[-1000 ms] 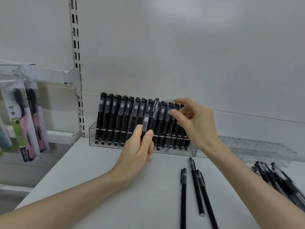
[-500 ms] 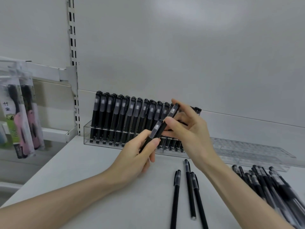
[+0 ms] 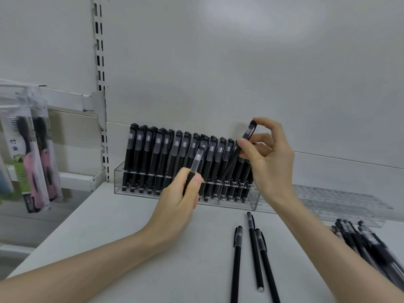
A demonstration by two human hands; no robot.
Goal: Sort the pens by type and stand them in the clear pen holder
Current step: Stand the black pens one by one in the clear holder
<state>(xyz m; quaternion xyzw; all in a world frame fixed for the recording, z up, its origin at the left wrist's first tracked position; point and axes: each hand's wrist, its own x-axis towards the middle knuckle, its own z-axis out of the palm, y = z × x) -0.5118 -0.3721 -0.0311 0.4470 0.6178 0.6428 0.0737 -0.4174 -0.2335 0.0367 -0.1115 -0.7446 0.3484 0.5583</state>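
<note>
A clear pen holder [image 3: 119,179] stands against the back wall, filled with several upright black pens [image 3: 157,158] with frosted caps. My left hand [image 3: 177,206] grips one such black pen [image 3: 195,165] by its barrel, cap up, in front of the row. My right hand [image 3: 269,162] pinches another black pen [image 3: 246,138] between thumb and fingertips, tilted, at the right end of the row. Three slim black pens [image 3: 253,252] lie loose on the shelf in front.
A second clear holder [image 3: 341,202] lies to the right, without pens. A pile of dark pens with clear barrels [image 3: 369,243] sits at the far right. Packaged hairbrushes [image 3: 32,162] hang at the left beside a slotted upright [image 3: 99,84].
My right hand has lifted its pen up and to the right, to the end of the row. My left hand's pen now stands more upright.
</note>
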